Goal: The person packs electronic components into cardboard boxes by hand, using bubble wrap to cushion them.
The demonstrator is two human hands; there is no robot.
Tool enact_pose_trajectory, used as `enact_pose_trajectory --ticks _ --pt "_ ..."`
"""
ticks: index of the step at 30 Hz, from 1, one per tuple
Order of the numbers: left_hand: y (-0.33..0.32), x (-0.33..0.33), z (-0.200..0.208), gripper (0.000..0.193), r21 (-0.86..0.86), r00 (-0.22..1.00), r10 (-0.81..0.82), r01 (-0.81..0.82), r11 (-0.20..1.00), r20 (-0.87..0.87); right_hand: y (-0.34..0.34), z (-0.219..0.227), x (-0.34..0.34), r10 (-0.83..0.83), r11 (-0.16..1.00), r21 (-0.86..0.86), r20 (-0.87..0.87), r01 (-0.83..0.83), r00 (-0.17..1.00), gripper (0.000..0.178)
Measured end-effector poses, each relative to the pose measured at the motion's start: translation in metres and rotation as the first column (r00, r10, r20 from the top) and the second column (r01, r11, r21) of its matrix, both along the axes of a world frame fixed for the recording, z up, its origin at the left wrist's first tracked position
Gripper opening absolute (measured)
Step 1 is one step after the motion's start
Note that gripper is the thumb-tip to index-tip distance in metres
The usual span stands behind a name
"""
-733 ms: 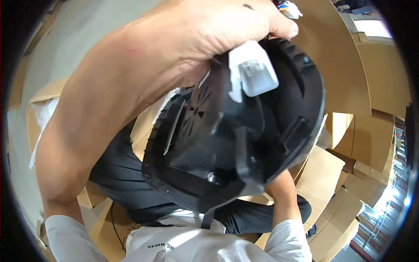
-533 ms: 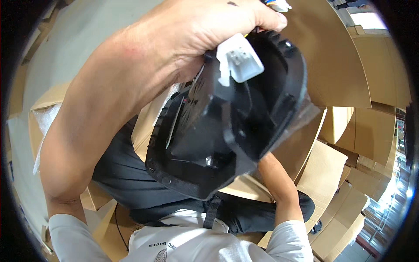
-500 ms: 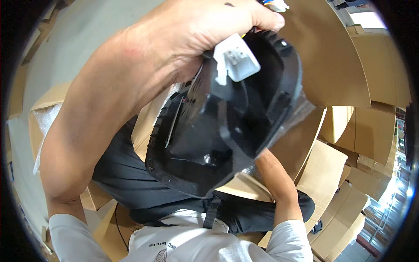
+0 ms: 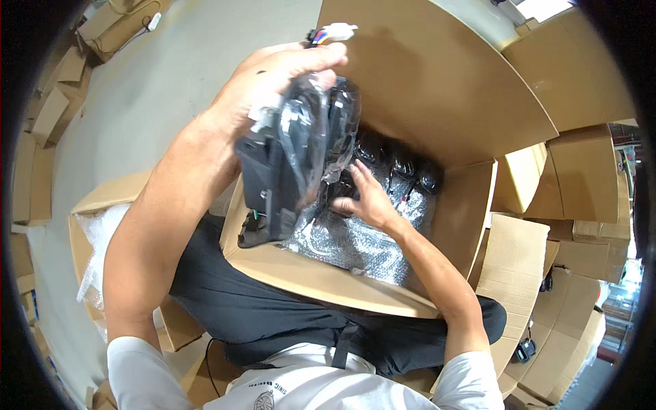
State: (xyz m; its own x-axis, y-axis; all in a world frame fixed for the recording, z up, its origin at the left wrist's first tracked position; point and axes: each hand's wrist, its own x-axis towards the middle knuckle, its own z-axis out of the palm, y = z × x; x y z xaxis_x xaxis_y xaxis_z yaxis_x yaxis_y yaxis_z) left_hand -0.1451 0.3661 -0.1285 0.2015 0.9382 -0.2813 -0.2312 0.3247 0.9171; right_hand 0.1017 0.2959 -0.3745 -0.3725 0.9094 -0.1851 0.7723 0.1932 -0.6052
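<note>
My left hand (image 4: 283, 68) is raised over the open cardboard box (image 4: 314, 273), closed on a black plastic housing (image 4: 256, 164). The housing hangs tilted at the box's left side, partly covered by a clear plastic bag (image 4: 307, 137). A white plug connector (image 4: 338, 31) on coloured wires sticks out above my fingers. Inside the box, my right hand (image 4: 369, 201) has its fingers spread beside dark bagged parts and over the bubble wrap (image 4: 362, 249); whether it touches them I cannot tell. Several black parts in clear bags (image 4: 403, 164) sit along the far wall.
A tall cardboard flap (image 4: 437, 68) rises at the box's far side. Several open cartons (image 4: 574, 96) stand on the right, one holding a small dark part (image 4: 525, 350). Another carton with bubble wrap (image 4: 102, 232) stands left. More boxes (image 4: 58, 113) line the far left floor.
My left hand has moved down and leftward with the housing, which is now turned side-on. My right hand has come out from behind it and now shows over the box's contents.
</note>
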Motion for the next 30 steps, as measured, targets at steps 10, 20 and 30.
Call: enact_pose_trajectory --ticks 10,20,30 --pt "0.014 0.002 -0.031 0.031 0.013 0.951 -0.175 0.178 0.984 0.255 0.005 0.103 -0.048 -0.675 0.708 -0.652 -0.738 -0.271 0.014 0.062" --pt "0.007 0.013 -0.037 0.028 -0.016 0.987 -0.124 0.126 0.992 0.102 0.05 0.168 -0.004 -0.534 0.786 -0.553 -0.832 0.275 -0.148 0.018" --pt "-0.001 0.013 -0.037 0.036 -0.043 0.927 -0.28 0.279 0.959 -0.251 0.017 0.068 0.107 -0.761 0.629 -0.759 -0.646 0.172 -0.066 0.023"
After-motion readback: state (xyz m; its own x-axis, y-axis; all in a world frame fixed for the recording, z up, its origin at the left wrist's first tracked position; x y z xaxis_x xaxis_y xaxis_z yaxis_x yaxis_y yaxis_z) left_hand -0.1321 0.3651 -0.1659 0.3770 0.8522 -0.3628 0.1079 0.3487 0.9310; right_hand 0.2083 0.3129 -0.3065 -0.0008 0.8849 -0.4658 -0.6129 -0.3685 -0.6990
